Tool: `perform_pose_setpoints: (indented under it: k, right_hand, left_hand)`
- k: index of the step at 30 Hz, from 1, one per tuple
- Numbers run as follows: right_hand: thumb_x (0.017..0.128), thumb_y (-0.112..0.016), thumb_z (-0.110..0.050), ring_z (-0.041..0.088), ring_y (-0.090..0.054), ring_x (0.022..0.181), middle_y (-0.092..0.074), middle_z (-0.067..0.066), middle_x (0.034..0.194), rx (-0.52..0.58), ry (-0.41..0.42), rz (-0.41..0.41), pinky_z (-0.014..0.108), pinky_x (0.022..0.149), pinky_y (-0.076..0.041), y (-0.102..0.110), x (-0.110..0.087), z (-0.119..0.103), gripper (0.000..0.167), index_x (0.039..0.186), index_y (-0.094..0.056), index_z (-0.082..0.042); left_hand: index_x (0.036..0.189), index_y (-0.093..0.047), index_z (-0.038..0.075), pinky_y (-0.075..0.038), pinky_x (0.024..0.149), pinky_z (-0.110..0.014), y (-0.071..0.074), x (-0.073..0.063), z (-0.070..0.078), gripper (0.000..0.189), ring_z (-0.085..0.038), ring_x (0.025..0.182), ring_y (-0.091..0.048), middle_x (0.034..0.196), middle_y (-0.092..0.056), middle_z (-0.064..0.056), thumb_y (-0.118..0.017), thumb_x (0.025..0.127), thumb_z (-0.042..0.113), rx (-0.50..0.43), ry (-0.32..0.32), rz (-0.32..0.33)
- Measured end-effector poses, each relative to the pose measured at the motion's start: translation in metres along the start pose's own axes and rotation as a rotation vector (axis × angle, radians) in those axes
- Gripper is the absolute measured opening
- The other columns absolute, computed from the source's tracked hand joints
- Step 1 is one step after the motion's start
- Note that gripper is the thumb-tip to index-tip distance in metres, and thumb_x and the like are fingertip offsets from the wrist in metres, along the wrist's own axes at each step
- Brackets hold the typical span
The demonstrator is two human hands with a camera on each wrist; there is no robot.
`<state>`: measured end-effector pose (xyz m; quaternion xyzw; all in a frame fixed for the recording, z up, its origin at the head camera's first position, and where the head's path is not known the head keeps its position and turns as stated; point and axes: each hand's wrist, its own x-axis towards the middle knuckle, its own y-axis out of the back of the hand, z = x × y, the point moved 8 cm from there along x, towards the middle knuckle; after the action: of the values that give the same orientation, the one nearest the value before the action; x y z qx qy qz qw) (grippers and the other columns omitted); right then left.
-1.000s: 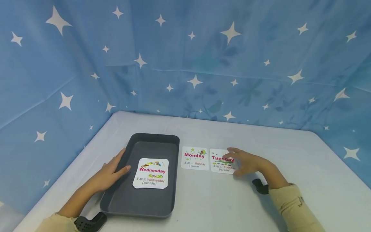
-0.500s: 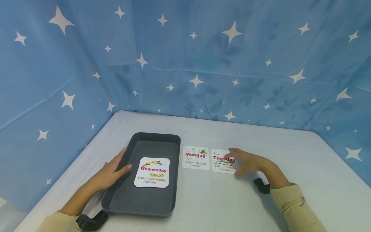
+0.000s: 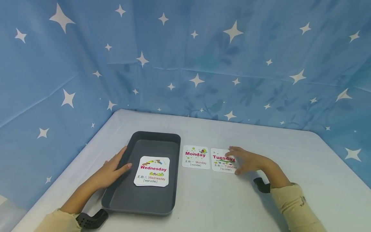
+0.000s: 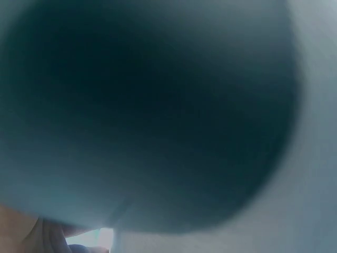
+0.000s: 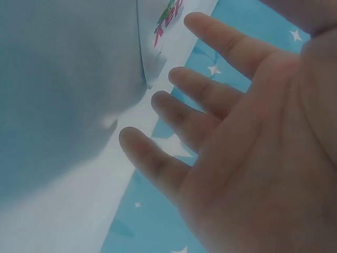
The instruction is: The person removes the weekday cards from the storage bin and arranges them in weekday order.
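Observation:
My left hand (image 3: 108,173) rests at the left rim of a dark grey baking tray (image 3: 136,203), fingers fairly straight along the side and thumb over the edge. Inside the tray lies a small stack of white cards, with a Wednesday card (image 3: 152,172) on top. To the tray's right, a Monday card (image 3: 195,158) and a Tuesday card (image 3: 221,158) lie side by side on the table. My right hand (image 3: 247,160) is over the right part of the Tuesday card, its fingertips reaching the lettering. In the right wrist view the fingers (image 5: 202,89) are spread.
A white cloth covers the table (image 3: 214,199). Blue curtain (image 3: 203,64) with white stars hangs behind and at both sides. Dark wrist straps (image 3: 92,220) sit at both wrists. A dark, blurred surface (image 4: 131,105) fills most of the left wrist view.
The head view has shifted slightly. Both hands, the tray and the cards stay in the same places relative to one another.

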<state>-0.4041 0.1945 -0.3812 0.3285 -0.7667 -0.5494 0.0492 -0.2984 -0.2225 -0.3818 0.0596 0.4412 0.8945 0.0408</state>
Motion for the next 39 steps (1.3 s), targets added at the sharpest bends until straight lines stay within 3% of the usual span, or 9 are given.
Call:
perform_pose_setpoints:
  k: [5, 11, 17, 23, 30, 36, 39]
  right_hand:
    - [0.072, -0.075, -0.015, 0.046, -0.019, 0.132, -0.018, 0.019, 0.149, -0.017, -0.013, 0.025, 0.064, 0.097, -0.029, 0.000, 0.004, -0.013, 0.065, 0.131, -0.047, -0.015]
    - [0.075, -0.069, -0.007, 0.043, -0.024, 0.132, -0.022, 0.016, 0.148, -0.119, -0.008, 0.091, 0.062, 0.097, -0.033, -0.003, 0.010, -0.054, 0.064, 0.134, -0.045, -0.015]
    - [0.075, -0.074, -0.016, 0.038, -0.030, 0.131, -0.029, 0.016, 0.146, -0.200, 0.134, 0.183, 0.055, 0.099, -0.036, -0.008, 0.015, -0.103, 0.069, 0.136, -0.041, -0.010]
    - [0.080, -0.069, -0.035, 0.033, -0.029, 0.134, -0.028, 0.012, 0.147, -0.198, 0.289, 0.220, 0.053, 0.104, -0.032, -0.006, 0.029, -0.163, 0.071, 0.140, -0.036, -0.016]
    - [0.081, -0.066, -0.044, 0.032, -0.023, 0.137, -0.024, 0.010, 0.150, -0.216, 0.351, 0.203, 0.054, 0.106, -0.027, -0.010, 0.055, -0.209, 0.074, 0.142, -0.032, -0.018]
    - [0.080, -0.063, -0.052, 0.025, -0.028, 0.137, -0.030, 0.008, 0.148, -0.324, 0.356, 0.110, 0.048, 0.107, -0.029, -0.036, 0.075, -0.236, 0.076, 0.141, -0.033, -0.018]
    - [0.074, -0.064, -0.059, 0.024, -0.031, 0.135, -0.033, 0.005, 0.146, -0.395, 0.348, 0.057, 0.047, 0.107, -0.030, -0.049, 0.082, -0.243, 0.086, 0.142, -0.031, -0.018]
  left_hand:
    - [0.145, -0.009, 0.000, -0.005, 0.095, -0.074, 0.006, 0.000, -0.002, 0.076, -0.054, 0.130, -0.015, 0.145, -0.017, -0.033, -0.046, 0.093, 0.041, 0.004, 0.004, 0.001]
    - [0.145, -0.008, 0.000, -0.004, 0.096, -0.074, 0.013, 0.000, -0.003, 0.076, -0.055, 0.130, -0.014, 0.146, -0.016, -0.033, -0.045, 0.094, 0.041, 0.008, 0.013, 0.000]
    - [0.145, -0.009, 0.000, -0.004, 0.097, -0.073, 0.017, 0.000, -0.003, 0.076, -0.055, 0.131, -0.012, 0.146, -0.016, -0.032, -0.045, 0.093, 0.043, 0.018, 0.031, 0.002]
    - [0.145, -0.011, -0.001, -0.006, 0.096, -0.074, 0.016, 0.001, 0.000, 0.076, -0.055, 0.130, -0.014, 0.146, -0.019, -0.031, -0.045, 0.093, 0.043, 0.018, 0.036, 0.013]
    - [0.144, -0.013, -0.001, -0.008, 0.096, -0.074, 0.010, 0.004, 0.001, 0.074, -0.054, 0.130, -0.016, 0.145, -0.022, -0.030, -0.045, 0.093, 0.043, 0.028, 0.034, 0.009]
    - [0.144, -0.015, -0.001, -0.010, 0.096, -0.074, 0.006, 0.000, -0.001, 0.072, -0.053, 0.131, -0.018, 0.144, -0.024, -0.030, -0.045, 0.094, 0.041, 0.034, 0.040, 0.010]
    - [0.145, -0.015, 0.000, -0.009, 0.096, -0.074, 0.005, 0.000, 0.000, 0.072, -0.053, 0.131, -0.017, 0.144, -0.024, -0.029, -0.045, 0.094, 0.041, 0.034, 0.042, 0.006]
